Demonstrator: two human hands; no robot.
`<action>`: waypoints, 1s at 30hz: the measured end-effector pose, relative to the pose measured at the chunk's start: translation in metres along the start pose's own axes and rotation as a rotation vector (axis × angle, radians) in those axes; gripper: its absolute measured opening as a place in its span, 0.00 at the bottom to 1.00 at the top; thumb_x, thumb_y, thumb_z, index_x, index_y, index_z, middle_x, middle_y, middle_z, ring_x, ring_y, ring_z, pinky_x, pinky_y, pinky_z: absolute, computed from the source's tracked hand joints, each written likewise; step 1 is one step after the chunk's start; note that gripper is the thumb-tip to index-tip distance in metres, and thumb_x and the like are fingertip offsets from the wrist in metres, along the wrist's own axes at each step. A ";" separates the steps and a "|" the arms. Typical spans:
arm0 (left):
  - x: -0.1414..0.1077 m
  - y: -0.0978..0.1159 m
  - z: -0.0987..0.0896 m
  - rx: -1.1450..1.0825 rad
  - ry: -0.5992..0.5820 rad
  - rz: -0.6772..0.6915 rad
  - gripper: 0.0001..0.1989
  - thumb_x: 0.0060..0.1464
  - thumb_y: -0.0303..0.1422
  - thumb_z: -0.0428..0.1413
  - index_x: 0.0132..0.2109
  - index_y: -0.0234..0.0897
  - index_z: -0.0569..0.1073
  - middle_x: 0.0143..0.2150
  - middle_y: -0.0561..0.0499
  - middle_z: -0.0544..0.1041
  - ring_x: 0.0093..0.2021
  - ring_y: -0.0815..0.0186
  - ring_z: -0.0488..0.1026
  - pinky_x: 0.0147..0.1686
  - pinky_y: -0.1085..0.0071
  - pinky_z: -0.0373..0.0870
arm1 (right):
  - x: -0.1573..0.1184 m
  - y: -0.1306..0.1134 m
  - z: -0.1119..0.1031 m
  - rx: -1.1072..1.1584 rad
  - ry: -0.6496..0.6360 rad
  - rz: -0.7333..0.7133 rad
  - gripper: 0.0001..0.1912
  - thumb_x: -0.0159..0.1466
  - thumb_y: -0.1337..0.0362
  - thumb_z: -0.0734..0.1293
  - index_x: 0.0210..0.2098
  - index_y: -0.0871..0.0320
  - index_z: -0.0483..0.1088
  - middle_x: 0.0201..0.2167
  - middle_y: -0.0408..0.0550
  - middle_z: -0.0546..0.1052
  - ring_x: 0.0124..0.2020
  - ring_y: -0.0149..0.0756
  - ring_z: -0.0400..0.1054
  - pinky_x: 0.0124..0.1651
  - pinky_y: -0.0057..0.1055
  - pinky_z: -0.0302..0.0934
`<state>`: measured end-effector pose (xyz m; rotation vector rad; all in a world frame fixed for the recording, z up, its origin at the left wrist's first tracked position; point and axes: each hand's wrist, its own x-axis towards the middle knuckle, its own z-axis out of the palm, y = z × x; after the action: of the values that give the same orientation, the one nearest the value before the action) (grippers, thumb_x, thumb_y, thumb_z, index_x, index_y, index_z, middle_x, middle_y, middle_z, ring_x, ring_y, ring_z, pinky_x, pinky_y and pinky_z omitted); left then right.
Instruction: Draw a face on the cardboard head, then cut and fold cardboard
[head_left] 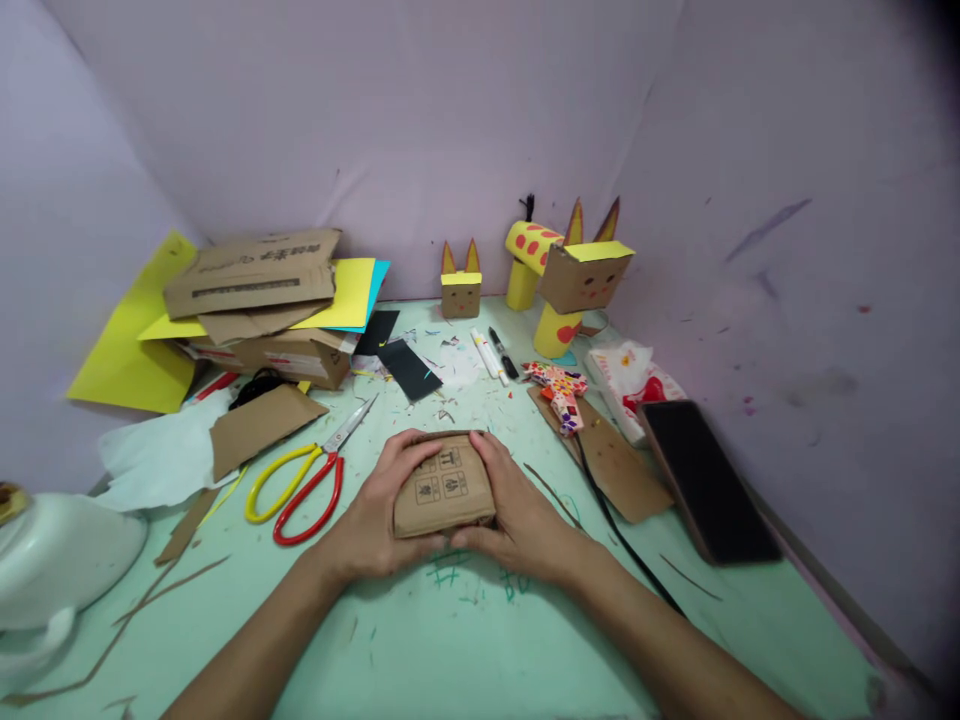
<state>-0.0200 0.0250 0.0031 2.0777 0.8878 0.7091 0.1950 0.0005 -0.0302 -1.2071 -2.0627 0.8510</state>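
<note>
A small brown cardboard box with printed black symbols is held between both palms at the middle of the table. My left hand wraps its left side, with the thumb along the lower edge. On the right side my right hand grips it the same way, fingers on the far corner. Both hands are closed on the box, and its underside is hidden. Left of my left hand lie scissors with one yellow and one red handle, blades pointing away. A hot glue gun with a patterned body rests right of the box.
Cardboard and coloured paper are stacked at the back left. A cardboard animal with a yellow body and a small eared cardboard head stand at the back. A phone lies right, a white jug left. Markers lie behind the box.
</note>
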 end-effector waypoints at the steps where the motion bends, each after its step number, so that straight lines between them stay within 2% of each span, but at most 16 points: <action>1: 0.001 0.001 0.000 -0.012 0.010 -0.005 0.39 0.41 0.38 0.66 0.60 0.42 0.60 0.62 0.43 0.54 0.64 0.49 0.52 0.63 0.53 0.52 | 0.000 -0.001 0.000 0.028 0.005 0.001 0.53 0.55 0.42 0.68 0.66 0.62 0.37 0.66 0.68 0.46 0.67 0.56 0.41 0.66 0.54 0.41; 4: 0.007 0.006 -0.003 -0.073 0.058 -0.038 0.38 0.39 0.39 0.67 0.58 0.40 0.64 0.61 0.43 0.56 0.63 0.49 0.54 0.62 0.55 0.53 | 0.002 -0.007 0.001 0.200 0.050 0.022 0.52 0.56 0.42 0.67 0.66 0.62 0.38 0.65 0.66 0.47 0.67 0.53 0.43 0.66 0.51 0.40; 8: 0.021 0.015 -0.005 -0.230 0.161 -0.140 0.36 0.40 0.44 0.65 0.56 0.39 0.64 0.57 0.44 0.64 0.58 0.50 0.62 0.58 0.56 0.58 | 0.011 -0.012 0.000 0.570 0.164 0.177 0.52 0.53 0.39 0.67 0.66 0.58 0.41 0.65 0.61 0.50 0.66 0.52 0.44 0.66 0.50 0.38; 13: 0.029 0.018 0.004 -0.452 0.221 -0.330 0.30 0.43 0.44 0.62 0.52 0.37 0.65 0.51 0.43 0.72 0.48 0.53 0.70 0.47 0.59 0.66 | 0.021 -0.008 0.001 0.773 0.194 0.264 0.42 0.58 0.34 0.58 0.63 0.52 0.52 0.62 0.56 0.58 0.65 0.52 0.48 0.63 0.52 0.46; 15: 0.029 0.022 0.008 -0.516 0.240 -0.373 0.28 0.43 0.44 0.62 0.49 0.37 0.65 0.48 0.44 0.73 0.46 0.54 0.71 0.44 0.61 0.67 | 0.020 -0.009 0.000 0.842 0.187 0.269 0.43 0.56 0.34 0.61 0.63 0.50 0.51 0.61 0.55 0.60 0.62 0.52 0.53 0.61 0.51 0.49; 17: 0.030 0.026 0.011 -0.574 0.251 -0.397 0.29 0.42 0.45 0.62 0.48 0.38 0.64 0.47 0.45 0.73 0.46 0.55 0.72 0.43 0.63 0.67 | 0.018 -0.012 -0.002 0.905 0.179 0.261 0.50 0.50 0.37 0.69 0.64 0.50 0.48 0.60 0.55 0.62 0.60 0.51 0.58 0.59 0.49 0.52; 20: 0.032 0.034 0.012 -0.619 0.254 -0.438 0.33 0.41 0.48 0.62 0.50 0.37 0.62 0.48 0.43 0.72 0.47 0.54 0.72 0.41 0.64 0.69 | 0.015 -0.019 -0.007 0.978 0.177 0.269 0.58 0.42 0.50 0.78 0.65 0.51 0.47 0.58 0.54 0.65 0.55 0.50 0.63 0.56 0.46 0.57; 22: 0.035 0.037 0.013 -0.620 0.247 -0.464 0.34 0.45 0.52 0.59 0.54 0.37 0.61 0.49 0.42 0.71 0.48 0.52 0.72 0.41 0.61 0.70 | 0.016 -0.022 -0.010 1.024 0.198 0.319 0.53 0.44 0.57 0.79 0.62 0.52 0.51 0.52 0.52 0.70 0.50 0.47 0.67 0.52 0.44 0.60; 24: 0.038 0.037 0.012 -0.611 0.224 -0.448 0.35 0.52 0.56 0.50 0.58 0.37 0.59 0.51 0.40 0.71 0.51 0.50 0.71 0.45 0.57 0.70 | 0.017 -0.025 -0.015 1.087 0.225 0.374 0.43 0.48 0.60 0.77 0.59 0.53 0.56 0.46 0.50 0.73 0.45 0.44 0.69 0.49 0.41 0.62; 26: 0.040 0.036 0.011 -0.576 0.189 -0.374 0.36 0.57 0.58 0.39 0.63 0.38 0.56 0.57 0.39 0.68 0.58 0.49 0.66 0.53 0.53 0.65 | 0.019 -0.027 -0.022 1.171 0.234 0.417 0.33 0.52 0.61 0.75 0.54 0.54 0.62 0.44 0.49 0.75 0.43 0.42 0.71 0.44 0.37 0.65; 27: 0.040 0.035 0.010 -0.540 0.165 -0.319 0.37 0.58 0.57 0.37 0.65 0.39 0.54 0.62 0.39 0.64 0.62 0.50 0.61 0.58 0.53 0.60 | 0.019 -0.027 -0.025 1.219 0.229 0.438 0.28 0.53 0.61 0.73 0.52 0.55 0.65 0.43 0.49 0.76 0.42 0.41 0.71 0.42 0.36 0.66; 28: 0.039 0.035 0.008 -0.490 0.138 -0.258 0.37 0.57 0.58 0.38 0.66 0.40 0.52 0.66 0.41 0.59 0.66 0.51 0.55 0.62 0.53 0.54 | 0.019 -0.027 -0.029 1.266 0.223 0.462 0.23 0.55 0.61 0.72 0.49 0.56 0.67 0.41 0.48 0.77 0.40 0.41 0.72 0.40 0.35 0.67; 30: 0.037 0.035 0.006 -0.367 0.074 -0.133 0.42 0.52 0.58 0.50 0.67 0.42 0.51 0.70 0.45 0.49 0.69 0.51 0.44 0.65 0.54 0.44 | 0.019 -0.025 -0.035 1.355 0.211 0.513 0.18 0.57 0.61 0.69 0.47 0.57 0.69 0.37 0.48 0.79 0.37 0.40 0.73 0.38 0.36 0.68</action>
<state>0.0187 0.0348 0.0346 1.6635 0.8553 0.8142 0.2003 0.0156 0.0138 -0.8848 -0.5898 1.7988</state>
